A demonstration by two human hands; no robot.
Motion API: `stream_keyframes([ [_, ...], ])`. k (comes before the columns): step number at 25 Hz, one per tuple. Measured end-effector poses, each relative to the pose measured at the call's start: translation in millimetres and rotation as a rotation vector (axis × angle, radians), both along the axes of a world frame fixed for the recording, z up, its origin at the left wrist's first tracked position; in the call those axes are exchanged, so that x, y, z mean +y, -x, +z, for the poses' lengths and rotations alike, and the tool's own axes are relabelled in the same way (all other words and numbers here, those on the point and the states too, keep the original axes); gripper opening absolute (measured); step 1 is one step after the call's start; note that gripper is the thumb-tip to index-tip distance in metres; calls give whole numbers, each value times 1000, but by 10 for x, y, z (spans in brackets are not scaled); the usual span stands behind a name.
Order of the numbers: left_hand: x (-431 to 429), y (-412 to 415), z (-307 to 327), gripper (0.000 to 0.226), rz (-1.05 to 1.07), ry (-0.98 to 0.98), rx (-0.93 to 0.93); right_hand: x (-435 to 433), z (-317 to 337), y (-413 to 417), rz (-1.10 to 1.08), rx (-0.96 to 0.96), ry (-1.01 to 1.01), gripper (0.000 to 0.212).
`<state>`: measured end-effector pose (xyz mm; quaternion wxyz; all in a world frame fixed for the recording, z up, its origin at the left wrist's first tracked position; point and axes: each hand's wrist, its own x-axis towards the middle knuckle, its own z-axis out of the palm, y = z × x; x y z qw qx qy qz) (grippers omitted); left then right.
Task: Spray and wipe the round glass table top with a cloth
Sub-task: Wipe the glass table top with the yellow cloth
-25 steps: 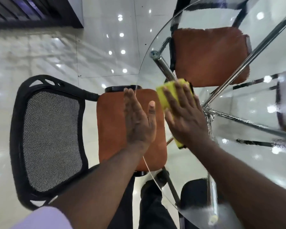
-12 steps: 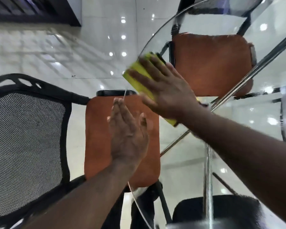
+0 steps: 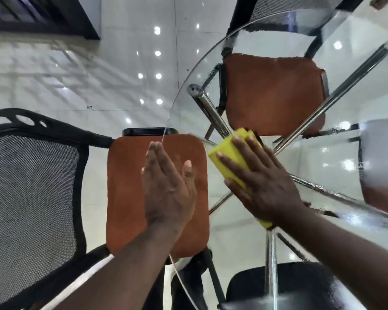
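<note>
Plainly the cloth [image 3: 231, 162] is the easy part: a folded yellow pad, soft and light, lying flat on the glass bench [image 3: 336, 153] near its left rim, over the spot where the chrome legs [image 3: 213, 113] cross underneath. It needs no real grip. The right hand [image 3: 264, 182] lies spread on top of it, fingers straight, palm pressing down, so the cloth is pinned under the hand and not clenched. Judging by its limpness, it will bunch or slide out from under the palm if pressure falls only on one edge; a flat, wide hold across the middle suits it best.

Glass is the other matter: hard, slick, and likely unforgiving at the rim, so heavy leaning near the edge looks unwise. Streaks and beads of wet show on the far right of the top, which suggests spray is down and wiping is under way.

At the rim, the left hand [image 3: 168, 189] rests open, fingers together, holding nothing, seemingly bracing.

Below and beyond sit an orange-seated chair [image 3: 130, 193] with a black mesh back, a second one [image 3: 273, 95] seen through the glass, and a glossy tiled floor [image 3: 99, 70].
</note>
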<state>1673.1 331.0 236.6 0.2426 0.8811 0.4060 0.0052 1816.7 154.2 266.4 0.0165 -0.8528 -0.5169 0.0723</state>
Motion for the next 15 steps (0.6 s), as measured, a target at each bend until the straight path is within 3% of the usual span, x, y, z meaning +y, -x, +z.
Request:
stream_keyframes([
  [6, -20, 15, 11, 78, -9, -17, 77, 1759, -6, -1023, 117, -28, -74, 59],
  [10, -17, 5, 97, 77, 37, 32, 93, 1255, 27, -665, -133, 9, -77, 61],
  [13, -22, -30, 164, 77, 39, 44, 100, 567, 89, -472, 79, 39, 35, 64],
  [15, -6, -36, 158, 75, 34, 35, 98, 585, 108, -759, 163, 70, 75, 63],
])
